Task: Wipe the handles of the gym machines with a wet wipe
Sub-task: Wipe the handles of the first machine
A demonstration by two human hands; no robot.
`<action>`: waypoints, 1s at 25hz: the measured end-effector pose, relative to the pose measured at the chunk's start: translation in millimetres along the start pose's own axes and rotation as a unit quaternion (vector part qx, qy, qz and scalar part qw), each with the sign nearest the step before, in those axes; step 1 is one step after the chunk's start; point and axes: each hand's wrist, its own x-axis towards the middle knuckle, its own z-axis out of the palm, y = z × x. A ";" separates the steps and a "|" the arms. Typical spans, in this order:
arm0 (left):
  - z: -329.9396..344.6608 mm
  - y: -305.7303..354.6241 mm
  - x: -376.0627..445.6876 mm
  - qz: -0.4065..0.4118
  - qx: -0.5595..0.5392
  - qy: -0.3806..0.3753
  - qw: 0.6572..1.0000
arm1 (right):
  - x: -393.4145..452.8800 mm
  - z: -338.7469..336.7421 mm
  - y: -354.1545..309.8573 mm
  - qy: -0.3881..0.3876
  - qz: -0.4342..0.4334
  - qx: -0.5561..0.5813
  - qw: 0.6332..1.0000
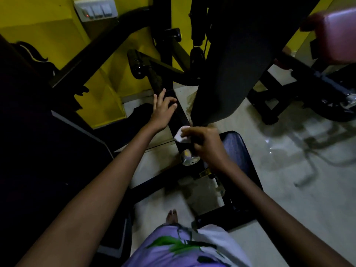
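A long black handle bar [180,120] of a gym machine runs from the upper middle down to a shiny metal end cap [189,158]. My left hand [162,108] rests on the bar's upper part, fingers loosely curled over it. My right hand [205,144] is closed around the bar's lower part and presses a white wet wipe [181,134] against it, just above the end cap. Only part of the wipe shows past my fingers.
A dark blue padded seat [238,151] lies under my right wrist. A large black back pad [235,64] rises to the right of the bar. A second black grip [135,63] and the machine's frame stand against the yellow wall [48,35]. A red-padded machine [335,33] is at the far right.
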 end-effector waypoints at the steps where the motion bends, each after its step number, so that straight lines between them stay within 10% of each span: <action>1: -0.7 1.1 -0.7 -0.003 0.001 0.002 1.000 | -1.2 -8.7 5.6 -0.021 0.001 0.004 1.000; 10: 1.1 18.6 -19.4 -0.113 0.076 0.057 0.989 | 30.3 0.6 29.5 -0.008 -0.029 0.039 0.999; 17: 48.3 71.4 -92.1 -0.207 -0.129 0.224 0.944 | 39.9 -37.1 69.6 -0.155 0.004 0.068 0.986; 22: 73.3 86.0 -130.1 -0.246 0.109 0.195 0.943 | 72.4 -24.2 64.7 -0.055 0.026 0.107 0.992; 25: 79.6 93.3 -131.3 -0.269 0.133 0.240 0.923 | 69.9 -12.7 45.8 -0.145 -0.078 0.110 0.980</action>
